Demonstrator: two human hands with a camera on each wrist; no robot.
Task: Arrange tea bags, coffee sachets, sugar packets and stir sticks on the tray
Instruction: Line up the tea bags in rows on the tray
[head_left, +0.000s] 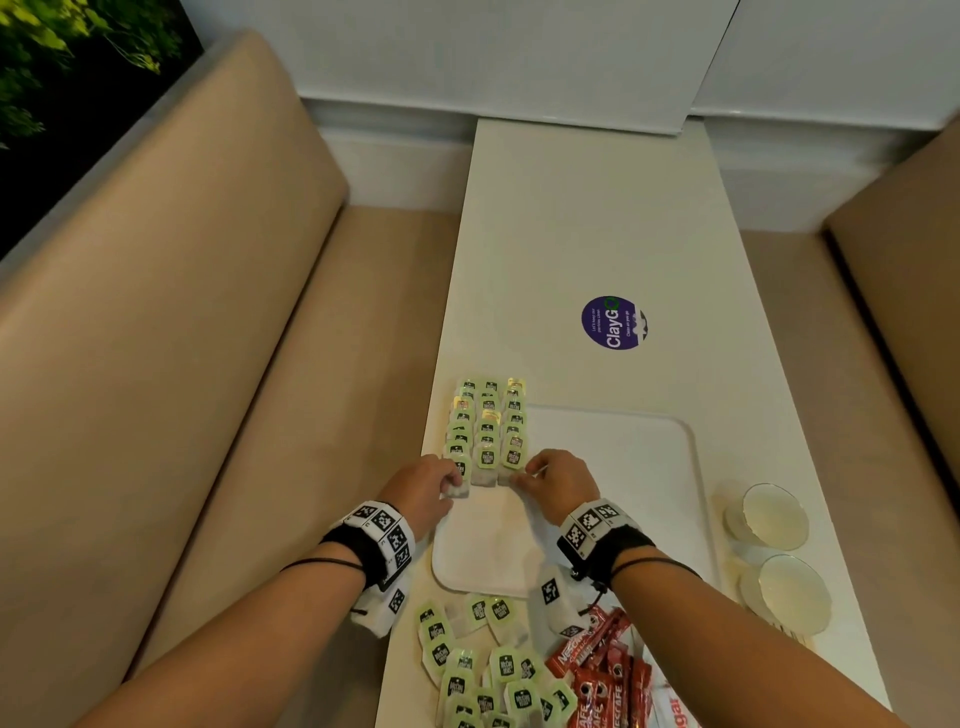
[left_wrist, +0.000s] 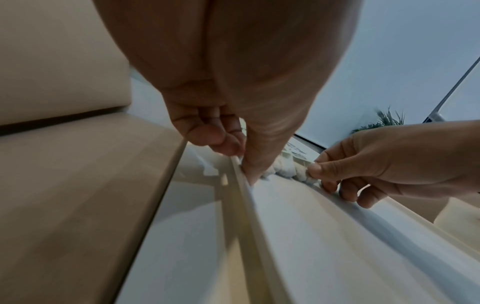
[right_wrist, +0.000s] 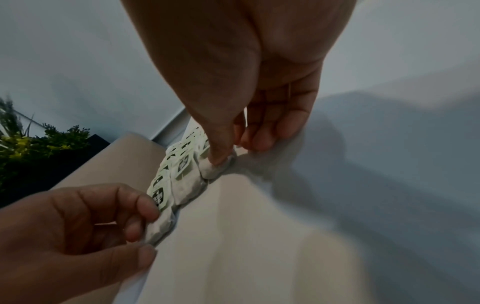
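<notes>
A white tray (head_left: 623, 467) lies on the white table (head_left: 597, 234). Three columns of green-tagged tea bags (head_left: 488, 426) overlap along its left part. My left hand (head_left: 451, 483) pinches the nearest tea bag of the left column (right_wrist: 158, 224) between thumb and fingers. My right hand (head_left: 522, 475) pinches the nearest tea bag of the right column (right_wrist: 217, 167), thumb on top. Loose tea bags (head_left: 478, 670), red coffee sachets (head_left: 602, 670) and a sugar packet (head_left: 675, 712) lie on the table in front of the tray.
Two white cups (head_left: 774, 514) stand at the table's right edge beside the tray. A purple round sticker (head_left: 614, 322) is on the table beyond the tray. Beige benches (head_left: 208, 364) flank the table. The tray's right part is bare.
</notes>
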